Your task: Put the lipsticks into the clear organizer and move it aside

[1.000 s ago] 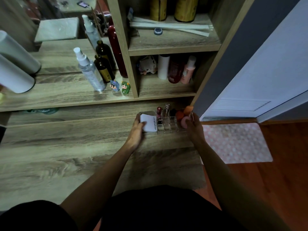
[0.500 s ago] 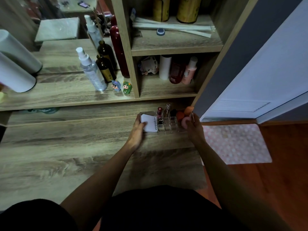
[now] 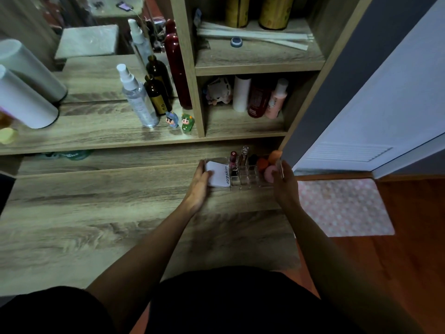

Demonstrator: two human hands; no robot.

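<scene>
The clear organizer (image 3: 246,180) rests on the wooden vanity top, near its back right corner. Upright in its slots stand a dark red lipstick (image 3: 233,158) and a clear-capped lipstick (image 3: 244,154). A white "4U2skin" compact (image 3: 219,174) fills its left end; orange and pink makeup sponges (image 3: 269,165) fill the right end. My left hand (image 3: 198,185) grips the organizer's left end, fingers against the compact. My right hand (image 3: 284,184) grips its right end, beside the sponges.
A shelf above holds a spray bottle (image 3: 137,97), brown bottles (image 3: 156,95), two small figurines (image 3: 180,121) and white cylinders (image 3: 24,102). Cubbies to the right hold more bottles (image 3: 260,97). A pink dotted mat (image 3: 342,207) lies on the floor right of the vanity edge.
None of note: both hands stay on the organizer's ends, and it sits in nearly the same spot; only the view shifts slightly.
</scene>
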